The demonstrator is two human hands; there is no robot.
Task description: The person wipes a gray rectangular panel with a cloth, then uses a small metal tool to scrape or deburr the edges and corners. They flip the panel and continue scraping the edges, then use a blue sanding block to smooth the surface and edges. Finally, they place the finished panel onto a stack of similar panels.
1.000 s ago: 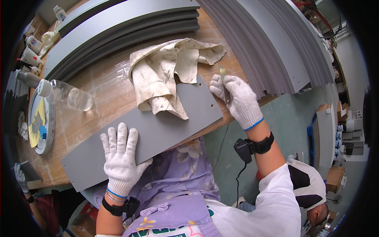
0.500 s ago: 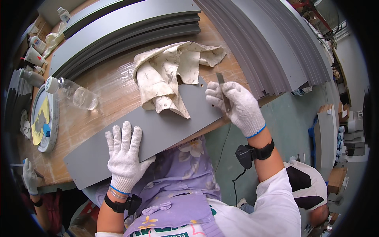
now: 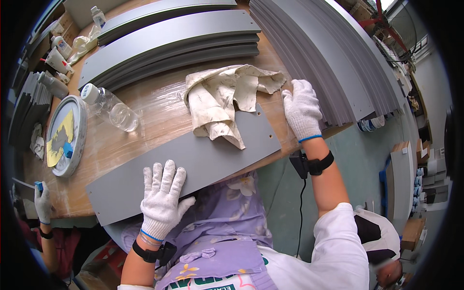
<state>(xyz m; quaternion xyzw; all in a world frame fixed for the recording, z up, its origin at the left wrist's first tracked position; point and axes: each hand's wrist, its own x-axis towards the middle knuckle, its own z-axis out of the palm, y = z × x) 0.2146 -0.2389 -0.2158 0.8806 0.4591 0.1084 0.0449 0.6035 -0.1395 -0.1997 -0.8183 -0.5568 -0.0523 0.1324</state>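
My left hand (image 3: 163, 200), in a white knit glove, lies on the left part of a long grey panel (image 3: 193, 154), fingers spread and holding nothing. A stained cream cloth (image 3: 212, 104) lies crumpled over the panel's far edge. Just beyond the panel's right end, my right hand (image 3: 303, 110), gloved too, is low at the wooden table (image 3: 159, 92), next to the stacked grey strips. Its fingers are bunched together, and what they hold, if anything, is hidden; the knife seen earlier cannot be made out.
Stacked grey panels (image 3: 169, 43) lie at the back, long grey strips (image 3: 314, 63) at the right. A clear bottle (image 3: 113, 108) lies left of the cloth, near a round lid (image 3: 79, 140) with yellow sandpaper. Another person's gloved hand (image 3: 43, 203) holds something blue at far left.
My right hand has moved up and right, away from the panel, down toward the table, and the knife no longer shows. My left hand stays flat on the panel. The view has shifted slightly.
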